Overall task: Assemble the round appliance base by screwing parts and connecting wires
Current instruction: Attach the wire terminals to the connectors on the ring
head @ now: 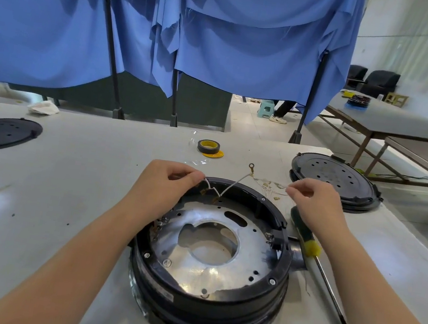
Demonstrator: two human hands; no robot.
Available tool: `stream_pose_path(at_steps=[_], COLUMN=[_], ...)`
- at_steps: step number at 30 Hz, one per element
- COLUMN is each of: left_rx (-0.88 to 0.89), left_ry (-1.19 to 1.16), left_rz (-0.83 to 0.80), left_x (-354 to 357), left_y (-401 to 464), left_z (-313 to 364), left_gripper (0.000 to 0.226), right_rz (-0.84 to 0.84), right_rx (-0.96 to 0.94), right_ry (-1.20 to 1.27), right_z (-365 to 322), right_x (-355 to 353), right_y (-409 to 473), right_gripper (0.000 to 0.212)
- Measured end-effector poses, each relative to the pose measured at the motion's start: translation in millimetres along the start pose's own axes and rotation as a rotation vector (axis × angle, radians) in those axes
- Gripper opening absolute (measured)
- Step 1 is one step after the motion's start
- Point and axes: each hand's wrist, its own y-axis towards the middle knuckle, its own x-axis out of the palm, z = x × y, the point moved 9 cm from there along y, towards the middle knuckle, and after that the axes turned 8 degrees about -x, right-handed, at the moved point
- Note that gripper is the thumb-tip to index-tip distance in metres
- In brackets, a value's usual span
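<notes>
On the table (pixel 63 195), right in front of the person, sits the round base (pixel 211 258), open side up, with its metal plate (pixel 211 244) showing inside the black ring. The left hand (pixel 168 180) hovers over the far rim, its fingers (pixel 195 177) pinched on the end of a white wire (pixel 227 188) that rises from the base and ends in a ring terminal (pixel 251 165) held up in the air. The right hand (pixel 313 198) is just beyond the rim on the right, fingers curled in a pinch over a clear bag of small brass parts (pixel 270 187); whether they actually hold a part is too small to tell.

A screwdriver (pixel 315 257) lies beside the base under the right wrist, within easy reach. Tape (pixel 208 146) sits further back, and black lids (pixel 335 180) rest at both sides.

The step in hand looks like fitting a wire to its terminal. To do it well, keep the wire pinched close to its end so it does not spring away, bring the connector straight on rather than at an angle, and check it seats fully before letting go. The loose ring terminal should be kept clear of the plate's edges until it is screwed down.
</notes>
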Motion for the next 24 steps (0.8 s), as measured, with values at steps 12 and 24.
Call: stream_pose_path(at_steps=[12, 24], left_rx=[-0.001, 0.161], left_ry=[-0.23, 0.138], left_rz=[0.064, -0.049], left_x=[-20.1, 62.0], left_y=[5.7, 40.2], left_z=[17.8, 59.4], left_gripper=[0.013, 0.018], right_rz=[0.178, 0.154], right_rx=[-0.077, 0.005], right_ry=[0.262, 0.058], right_z=[-56.8, -78.9], right_x=[-62.6, -98.1], right_y=[2.5, -5.4], right_gripper=[0.006, 0.006])
